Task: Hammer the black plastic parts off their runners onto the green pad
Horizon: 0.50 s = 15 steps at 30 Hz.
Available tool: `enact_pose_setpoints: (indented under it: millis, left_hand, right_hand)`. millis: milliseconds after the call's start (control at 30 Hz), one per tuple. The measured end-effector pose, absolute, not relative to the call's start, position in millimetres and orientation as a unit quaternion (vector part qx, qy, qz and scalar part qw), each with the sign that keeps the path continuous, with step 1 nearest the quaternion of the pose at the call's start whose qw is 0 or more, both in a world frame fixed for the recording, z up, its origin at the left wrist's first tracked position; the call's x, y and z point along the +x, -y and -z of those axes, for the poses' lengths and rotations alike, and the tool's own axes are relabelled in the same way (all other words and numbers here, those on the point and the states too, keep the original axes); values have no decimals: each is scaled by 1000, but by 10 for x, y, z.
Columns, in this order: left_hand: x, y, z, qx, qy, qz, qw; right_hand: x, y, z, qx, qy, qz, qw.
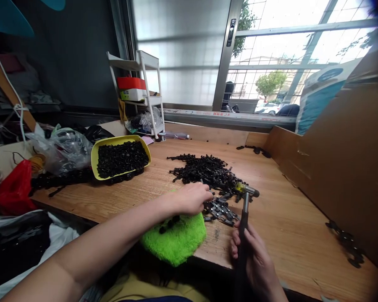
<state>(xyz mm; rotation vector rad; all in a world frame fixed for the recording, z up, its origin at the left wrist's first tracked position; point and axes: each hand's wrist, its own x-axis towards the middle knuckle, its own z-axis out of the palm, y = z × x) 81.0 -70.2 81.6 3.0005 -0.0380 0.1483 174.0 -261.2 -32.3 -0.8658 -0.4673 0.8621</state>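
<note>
My right hand [253, 251] is wrapped round the black handle of a small hammer [245, 214], held upright near the table's front edge. Its head has one yellow face and one black face. Over the near edge of a heap of black parts [204, 170] is my left hand [193, 198], fingers curled and pressed together; what they hold is hidden. Flat grey-black linked pieces [222, 209] lie just right of those fingers. Below my left wrist a bright green fluffy cloth [179, 239] hangs over the table edge, with a few small black pieces on it.
A yellow tray [95, 161] of small black pieces stands at left on the wooden table [290, 230]. Behind it is a white shelf rack [146, 84]. Cardboard [343, 167] walls the right side, with black pieces [346, 243] near it. A red bag [14, 191] sits far left.
</note>
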Motion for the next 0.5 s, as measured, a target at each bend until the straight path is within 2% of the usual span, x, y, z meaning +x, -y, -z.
enact_pose_setpoints:
  millis: [100,233,300,433,500]
  left_hand:
    - [1031,584,-641,999,2,-31,-11]
    - [1122,493,-562,998,29,-57,16]
    - [1099,405,-580,989,21,-103,106]
    - [925,161,-608,868,-128,-210,431]
    - [758,67,-600,768,-200,-246,556]
  right_hand:
    - [1741,2606,306,-402,214,-406,793]
    - [1737,2598,282,-401,208,-409,793]
    - [1728,2600,274,-403,203,-407,794]
    - [1698,2622,266,-404,183,-405,799]
    - [1701,2630,278,-407,172,-409,798]
